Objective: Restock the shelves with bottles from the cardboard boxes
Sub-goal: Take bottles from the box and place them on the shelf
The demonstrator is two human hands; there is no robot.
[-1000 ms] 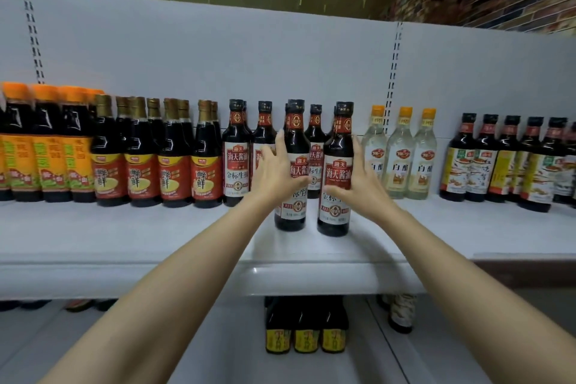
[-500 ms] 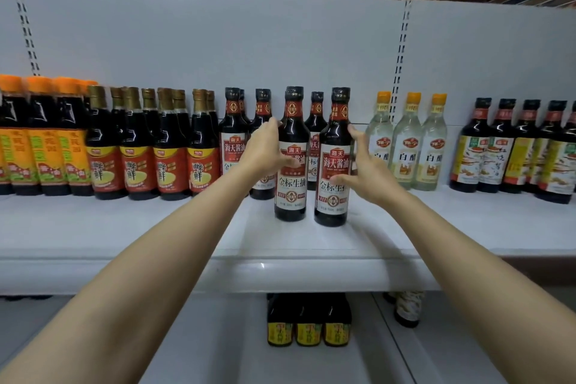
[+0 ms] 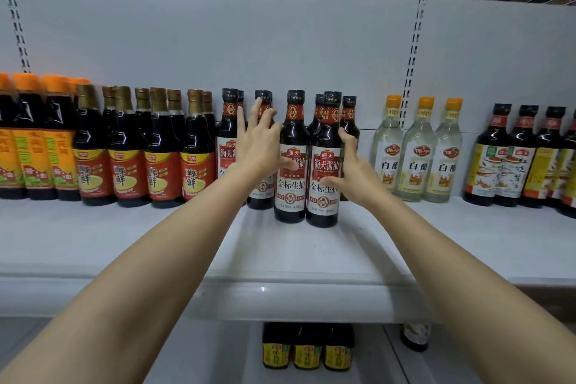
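Two dark soy sauce bottles stand side by side on the white shelf (image 3: 311,252), in front of a row of the same kind. My left hand (image 3: 258,143) is beside the left bottle (image 3: 291,131), fingers spread upward and thumb resting on its label. At the right side of the right bottle (image 3: 325,140) is my right hand (image 3: 355,171), fingers apart, thumb lying across the label's lower part. Neither hand is wrapped around a bottle. No cardboard box is in view.
On the same shelf stand orange-capped bottles (image 3: 28,159) at far left, gold-capped red-labelled bottles (image 3: 124,165), three clear vinegar bottles (image 3: 414,159) to the right, and dark bottles (image 3: 505,165) at far right. Yellow-labelled bottles (image 3: 307,349) sit on the shelf below.
Both hands have loosened from gripping the two front bottles to open, spread fingers. The bottles now stand closer to the row behind them.
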